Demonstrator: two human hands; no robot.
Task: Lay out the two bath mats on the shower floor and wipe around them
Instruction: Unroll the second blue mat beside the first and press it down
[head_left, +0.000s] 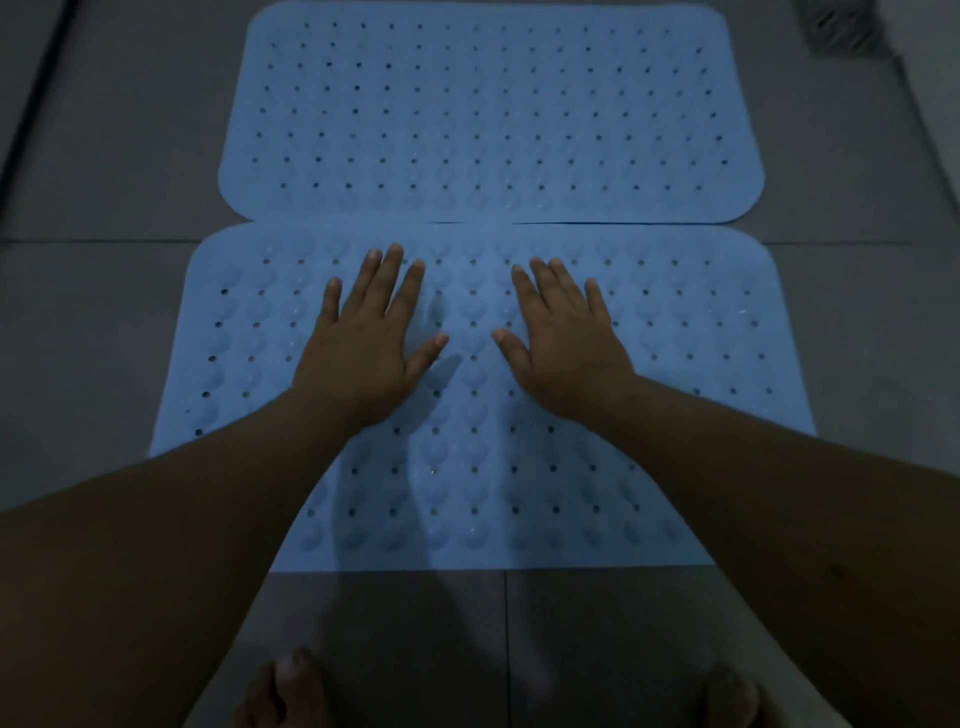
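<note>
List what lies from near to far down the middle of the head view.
Toes → bare floor tile → near mat with left hand and right hand flat on it → far mat.

Two pale blue bath mats, the near mat (467, 467) and the far mat (488, 109), carry regular rows of small dark holes; raised round bumps dot both. The tiled floor (104, 171) beneath is plain dull grey.
</note>
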